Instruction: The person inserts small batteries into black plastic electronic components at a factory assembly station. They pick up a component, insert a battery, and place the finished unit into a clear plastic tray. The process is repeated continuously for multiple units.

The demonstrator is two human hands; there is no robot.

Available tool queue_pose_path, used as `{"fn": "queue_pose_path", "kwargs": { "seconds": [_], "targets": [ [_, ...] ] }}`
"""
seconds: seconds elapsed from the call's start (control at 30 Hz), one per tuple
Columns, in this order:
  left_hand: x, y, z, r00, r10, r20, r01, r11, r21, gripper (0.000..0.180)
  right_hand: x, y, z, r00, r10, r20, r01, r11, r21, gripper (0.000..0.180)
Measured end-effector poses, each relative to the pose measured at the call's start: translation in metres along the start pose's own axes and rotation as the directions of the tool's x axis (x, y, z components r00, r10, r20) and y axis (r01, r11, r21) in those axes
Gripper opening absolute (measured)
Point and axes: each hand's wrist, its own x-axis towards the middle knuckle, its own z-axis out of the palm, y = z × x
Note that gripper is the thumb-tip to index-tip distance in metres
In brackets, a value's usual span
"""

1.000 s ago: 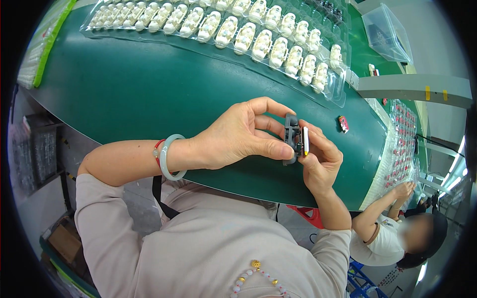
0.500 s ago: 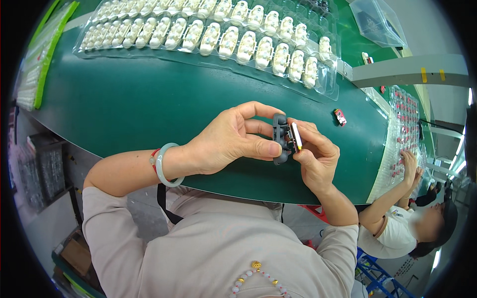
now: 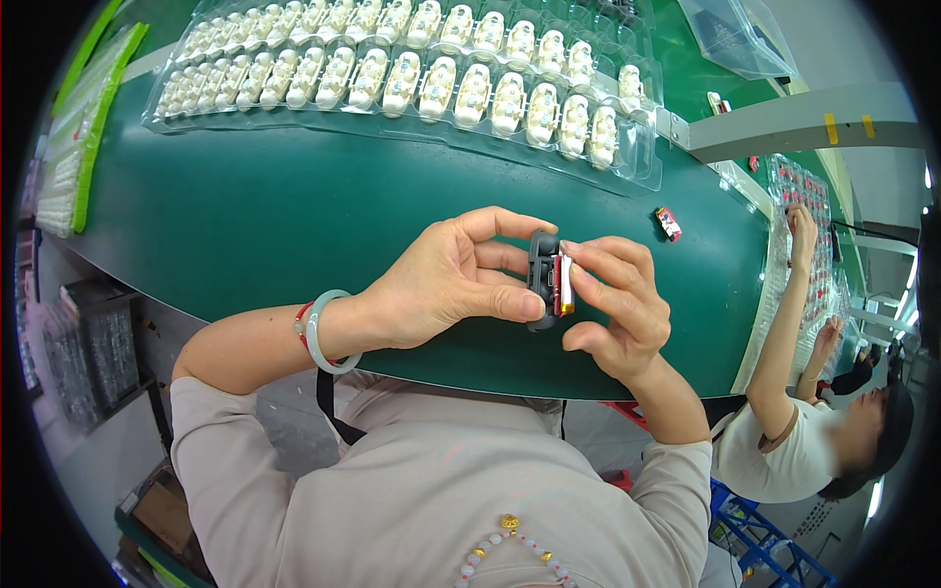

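Observation:
My left hand (image 3: 456, 279) grips a dark grey plastic housing (image 3: 538, 257) upright between its thumb and fingers. Against the housing's right side sits a small red circuit board (image 3: 558, 284) with a silvery-white block (image 3: 567, 277) on its outer face. My right hand (image 3: 627, 309) touches that block with its fingertips, while its thumb stands apart below. How deep the board lies in the housing cannot be made out. Beyond my right hand, a small red-and-white module (image 3: 668, 224) lies on the green table (image 3: 294, 211).
Clear plastic trays (image 3: 642, 169) with rows of cream-white shells (image 3: 509, 103) stretch along the far side. A grey metal bar (image 3: 765, 134) crosses at the right. There a co-worker reaches over a tray of red parts (image 3: 809, 191). A clear bin (image 3: 730, 37) stands far right.
The red board has come closer against the grey housing. My right thumb has let go of the module and dropped away. The co-worker's arm has stretched farther over the tray.

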Motion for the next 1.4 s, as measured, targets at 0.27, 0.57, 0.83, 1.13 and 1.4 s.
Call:
{"fn": "queue_pose_path", "kwargs": {
  "seconds": [0.27,0.57,0.83,1.13,1.4],
  "targets": [
    [0.001,0.0,0.004,0.993,0.051,0.102,-0.062,0.992,0.111,0.061,-0.002,0.0,0.01,0.993,-0.119,-0.004,0.118,0.988,-0.094,0.044],
    [0.0,-0.014,0.006,0.948,0.288,0.138,-0.318,0.89,0.327,0.063,-0.006,-0.005,0.014,0.991,0.134,-0.009,-0.131,0.979,0.154,0.088],
    [-0.009,-0.009,0.008,0.892,0.389,0.228,-0.419,0.525,0.741,0.076,-0.007,-0.007,0.012,0.975,0.216,0.055,-0.222,0.923,0.314,0.072],
    [0.001,-0.017,0.007,0.773,0.617,0.15,-0.562,0.555,0.614,0.071,-0.007,-0.001,0.011,0.958,0.272,-0.095,-0.208,0.881,0.425,0.043],
    [-0.001,-0.013,-0.004,0.512,0.739,0.438,-0.709,0.076,0.701,0.061,-0.008,-0.006,0.006,0.974,-0.144,-0.175,0.139,0.989,-0.043,0.048]
  ]
}}
